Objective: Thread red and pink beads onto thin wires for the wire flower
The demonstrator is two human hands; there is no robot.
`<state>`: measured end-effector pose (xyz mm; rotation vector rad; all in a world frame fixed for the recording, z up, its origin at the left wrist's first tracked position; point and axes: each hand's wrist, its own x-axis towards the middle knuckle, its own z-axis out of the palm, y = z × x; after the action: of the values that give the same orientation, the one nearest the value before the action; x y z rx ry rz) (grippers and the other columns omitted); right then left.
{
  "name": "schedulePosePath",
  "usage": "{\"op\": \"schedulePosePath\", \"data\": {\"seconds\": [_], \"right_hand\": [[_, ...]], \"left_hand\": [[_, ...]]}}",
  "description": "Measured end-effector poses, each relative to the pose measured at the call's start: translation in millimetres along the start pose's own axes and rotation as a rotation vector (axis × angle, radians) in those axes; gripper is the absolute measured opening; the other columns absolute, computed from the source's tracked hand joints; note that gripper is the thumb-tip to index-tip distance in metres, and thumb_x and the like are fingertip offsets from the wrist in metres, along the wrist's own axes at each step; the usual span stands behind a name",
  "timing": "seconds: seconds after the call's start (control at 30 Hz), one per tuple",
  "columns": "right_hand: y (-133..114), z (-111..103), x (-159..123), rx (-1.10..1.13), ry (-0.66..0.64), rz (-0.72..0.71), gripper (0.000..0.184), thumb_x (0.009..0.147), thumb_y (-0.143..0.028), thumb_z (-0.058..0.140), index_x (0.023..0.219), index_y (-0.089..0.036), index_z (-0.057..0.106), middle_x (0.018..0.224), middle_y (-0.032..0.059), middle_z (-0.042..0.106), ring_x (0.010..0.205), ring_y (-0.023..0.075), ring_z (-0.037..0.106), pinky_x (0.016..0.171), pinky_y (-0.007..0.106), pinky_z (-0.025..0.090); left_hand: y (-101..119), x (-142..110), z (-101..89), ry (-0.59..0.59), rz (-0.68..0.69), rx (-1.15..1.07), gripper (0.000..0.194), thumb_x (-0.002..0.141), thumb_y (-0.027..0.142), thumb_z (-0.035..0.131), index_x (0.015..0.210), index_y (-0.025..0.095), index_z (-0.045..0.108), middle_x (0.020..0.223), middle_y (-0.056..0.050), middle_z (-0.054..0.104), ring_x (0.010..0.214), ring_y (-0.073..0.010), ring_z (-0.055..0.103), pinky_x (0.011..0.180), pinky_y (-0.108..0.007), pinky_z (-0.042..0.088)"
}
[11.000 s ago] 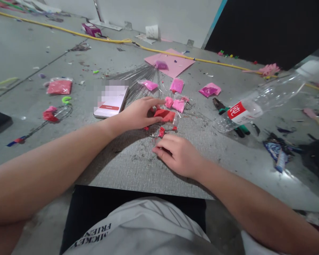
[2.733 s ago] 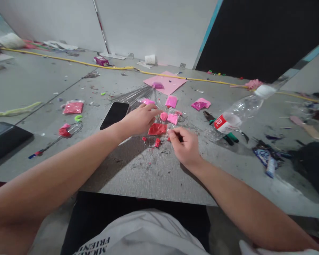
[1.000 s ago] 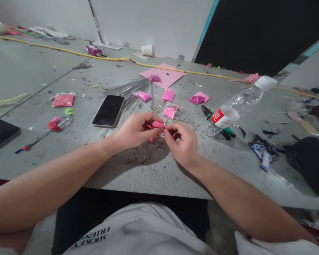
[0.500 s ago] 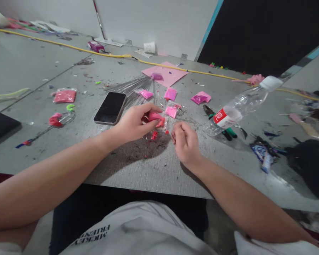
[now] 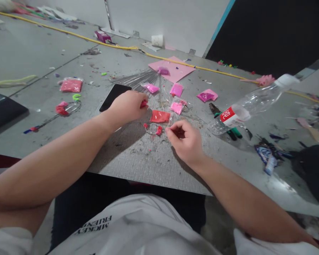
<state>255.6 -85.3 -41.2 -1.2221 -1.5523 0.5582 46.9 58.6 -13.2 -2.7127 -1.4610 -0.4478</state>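
My left hand (image 5: 129, 106) is closed round a lump of red-pink clay (image 5: 143, 103), part of which shows at the fingertips. It is held above the table beside the phone (image 5: 113, 96). My right hand (image 5: 185, 142) rests on the table with thumb and forefinger pinched; whatever is in the pinch cannot be made out. Just left of those fingertips lies a small bent-wire frame (image 5: 150, 134) with lumps of red clay (image 5: 158, 130) on it. Between my hands is a flat red clay packet (image 5: 160, 116). Behind it lies a pink clay packet (image 5: 176, 107) by some wire.
A tilted plastic bottle (image 5: 247, 108) and green-handled pliers (image 5: 235, 132) lie to the right. Grey wires (image 5: 136, 78) fan out near pink paper (image 5: 182, 72). At left are a red clay packet (image 5: 71, 85) and a wire piece with clay (image 5: 62, 108). A yellow cable (image 5: 82, 37) crosses behind.
My left hand has drawn back leftward from the red packet with clay in its fingers, uncovering the packet and wire frame. My right fingertips have turned toward the frame. The view has shifted slightly.
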Motion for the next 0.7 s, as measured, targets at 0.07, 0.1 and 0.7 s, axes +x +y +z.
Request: {"op": "schedulePosePath", "data": {"seconds": [0.07, 0.1, 0.7], "right_hand": [[-0.5, -0.4, -0.7, 0.017, -0.013, 0.008, 0.02, 0.094, -0.034, 0.068, 0.08, -0.022, 0.06, 0.066, -0.0033, 0.061, 0.056, 0.0109, 0.056, 0.054, 0.026, 0.046], [-0.6, -0.5, -0.9, 0.022, -0.019, 0.011, 0.021, 0.096, -0.035, 0.067, 0.081, -0.022, 0.06, 0.064, -0.0036, 0.06, 0.055, 0.0106, 0.055, 0.053, 0.026, 0.045], [5.0, 3.0, -2.3, 0.083, -0.002, 0.089, 0.009, 0.094, -0.031, 0.07, 0.095, -0.022, 0.071, 0.083, 0.0007, 0.075, 0.068, 0.0147, 0.072, 0.06, 0.028, 0.057]], "left_hand": [[-2.0, 0.8, 1.0, -0.007, -0.026, 0.018, 0.024, 0.084, 0.031, 0.059, 0.095, 0.02, 0.077, 0.082, -0.009, 0.072, 0.08, -0.0264, 0.065, 0.073, -0.037, 0.047], [-1.9, 1.0, 1.0, -0.014, -0.029, 0.019, 0.025, 0.085, 0.032, 0.058, 0.095, 0.019, 0.077, 0.083, -0.009, 0.072, 0.08, -0.0265, 0.065, 0.073, -0.037, 0.047], [15.0, -6.9, -7.3, 0.284, 0.139, -0.31, 0.029, 0.09, 0.034, 0.064, 0.11, 0.016, 0.076, 0.103, -0.012, 0.072, 0.095, -0.0232, 0.066, 0.093, -0.038, 0.051]]}}
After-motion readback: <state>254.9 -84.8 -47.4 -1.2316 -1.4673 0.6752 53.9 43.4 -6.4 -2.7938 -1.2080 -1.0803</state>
